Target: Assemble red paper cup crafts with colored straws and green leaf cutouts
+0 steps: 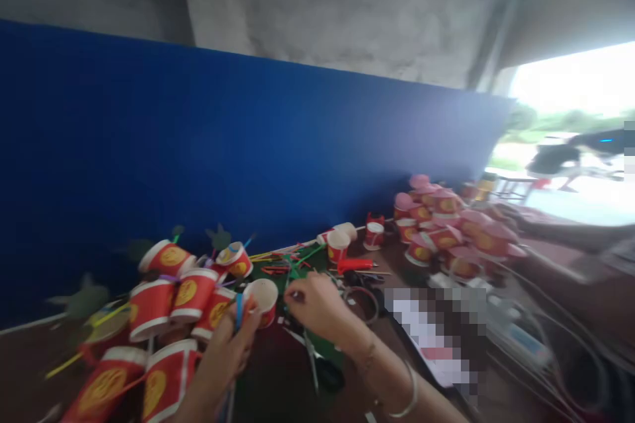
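We count one cup (262, 297) between our left hand (225, 347) and right hand (317, 304)
Left of and beyond the left hand, at least eight red cups (193, 294); beyond the right, at least three more cups (338, 248); farther right, a pink-topped pile (464, 228) too blurred to count; below, one pair of scissors (325, 370).

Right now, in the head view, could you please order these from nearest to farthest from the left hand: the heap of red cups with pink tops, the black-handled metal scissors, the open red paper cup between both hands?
1. Open red paper cup: just right of the left hand.
2. Black-handled metal scissors: farther right, below the right hand.
3. Heap of red cups with pink tops: far right.
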`<state>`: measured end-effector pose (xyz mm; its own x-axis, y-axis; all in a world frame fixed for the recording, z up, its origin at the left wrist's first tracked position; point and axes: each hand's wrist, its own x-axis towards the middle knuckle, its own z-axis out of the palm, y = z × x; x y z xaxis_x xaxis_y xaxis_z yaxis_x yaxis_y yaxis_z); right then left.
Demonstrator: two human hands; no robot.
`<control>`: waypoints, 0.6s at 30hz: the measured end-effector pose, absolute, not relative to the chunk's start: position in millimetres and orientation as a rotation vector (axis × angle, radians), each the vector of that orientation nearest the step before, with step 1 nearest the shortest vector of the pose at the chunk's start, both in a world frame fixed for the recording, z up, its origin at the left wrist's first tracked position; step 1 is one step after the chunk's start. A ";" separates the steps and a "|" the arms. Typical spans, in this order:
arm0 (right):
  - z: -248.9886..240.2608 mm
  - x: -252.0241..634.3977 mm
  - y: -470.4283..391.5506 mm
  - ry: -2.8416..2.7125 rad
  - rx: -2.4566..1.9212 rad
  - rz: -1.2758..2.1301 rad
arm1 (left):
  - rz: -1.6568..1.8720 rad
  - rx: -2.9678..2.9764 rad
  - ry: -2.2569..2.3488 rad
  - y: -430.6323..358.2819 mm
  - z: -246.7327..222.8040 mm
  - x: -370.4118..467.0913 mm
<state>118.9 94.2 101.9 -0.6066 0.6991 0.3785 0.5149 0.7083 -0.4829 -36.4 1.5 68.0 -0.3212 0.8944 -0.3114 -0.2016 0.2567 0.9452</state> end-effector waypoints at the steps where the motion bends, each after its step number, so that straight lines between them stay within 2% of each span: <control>1: 102.5 120.1 97.1 -2.319 -0.918 0.525 | 1.296 0.673 1.432 2.2 68.8 -32.5; 7: 101.8 116.4 100.5 -2.159 -0.787 1.189 | 1.264 0.689 1.279 2.4 66.8 -15.4; 18: 86.3 100.8 95.9 -1.992 -0.730 1.391 | 1.048 0.701 1.015 -14.4 72.4 -8.1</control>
